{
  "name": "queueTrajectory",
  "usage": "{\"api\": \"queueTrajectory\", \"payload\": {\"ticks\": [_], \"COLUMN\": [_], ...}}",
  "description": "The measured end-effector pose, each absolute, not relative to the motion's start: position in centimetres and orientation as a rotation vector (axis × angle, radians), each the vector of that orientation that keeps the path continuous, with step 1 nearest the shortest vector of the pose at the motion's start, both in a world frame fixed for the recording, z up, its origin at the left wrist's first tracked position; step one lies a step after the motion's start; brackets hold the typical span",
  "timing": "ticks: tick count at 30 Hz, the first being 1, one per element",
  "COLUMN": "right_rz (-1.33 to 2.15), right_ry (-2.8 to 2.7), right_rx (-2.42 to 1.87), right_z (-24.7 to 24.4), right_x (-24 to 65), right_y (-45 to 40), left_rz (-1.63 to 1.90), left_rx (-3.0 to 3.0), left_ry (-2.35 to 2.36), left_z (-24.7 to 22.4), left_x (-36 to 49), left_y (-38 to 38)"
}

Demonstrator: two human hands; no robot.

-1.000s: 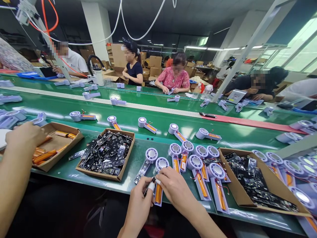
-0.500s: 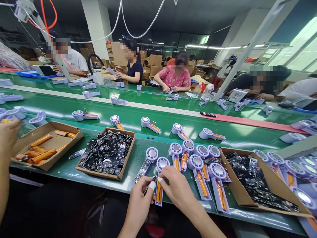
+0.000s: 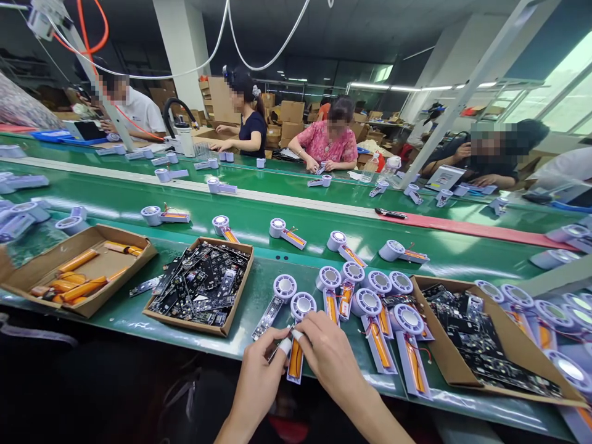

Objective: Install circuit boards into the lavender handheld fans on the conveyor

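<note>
On the green conveyor belt, beside a cardboard tray of black circuit boards, the left hand and right hand sit close together, both narrowly pinched on the handle of a lilac handheld fan, right at its orange battery

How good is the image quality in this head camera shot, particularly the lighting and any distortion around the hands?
In the head view, wide-angle distortion bows the green belt and glare streaks it; the windows at far right are blown out; the left hand and right hand look fairly sharp; the area below the belt sinks into dark shadow.
</note>
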State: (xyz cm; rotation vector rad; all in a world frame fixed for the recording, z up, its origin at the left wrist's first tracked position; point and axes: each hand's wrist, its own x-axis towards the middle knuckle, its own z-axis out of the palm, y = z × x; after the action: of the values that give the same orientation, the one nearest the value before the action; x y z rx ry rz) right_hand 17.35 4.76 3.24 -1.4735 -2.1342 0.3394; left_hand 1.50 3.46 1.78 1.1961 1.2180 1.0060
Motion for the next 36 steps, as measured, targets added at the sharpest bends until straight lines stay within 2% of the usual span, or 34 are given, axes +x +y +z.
{"api": "queueTrajectory", "payload": {"ticks": [6,17,24,28,33,36], "right_rz": [0.804,0.912,0.909,1.015,1.305,1.358], "right_ry": [-2.051,-1.951,-2.076,-1.691,-1.024,-0.850], "right_rx": [-1.276,-1.294,-1.311,-1.275,-1.230,-1.215], "right_z": [4.7,4.6,4.5,3.2,2.6,2.4], "right_x": [18.4,19.9,20.4,19.3,17.7,16.8], "right_y": [5.5,4.8,2.9,3.1,3.6,3.8], "left_rz": [0.897,0.794,0.669,0.607,0.240,0.180], "left_rx": [1.172,1.346,1.618,1.887,2.205,2.284], "left_ry": [1.106,1.154,1.223,1.292,1.516,1.539], "left_z": [2.2,3.7,2.7,2.5,3.4,3.9], "left_x": [0.4,0.0,-0.7,-0.1,1.2,1.5], "left_y": [4.5,4.7,4.0,3.6,3.4,3.3]}}
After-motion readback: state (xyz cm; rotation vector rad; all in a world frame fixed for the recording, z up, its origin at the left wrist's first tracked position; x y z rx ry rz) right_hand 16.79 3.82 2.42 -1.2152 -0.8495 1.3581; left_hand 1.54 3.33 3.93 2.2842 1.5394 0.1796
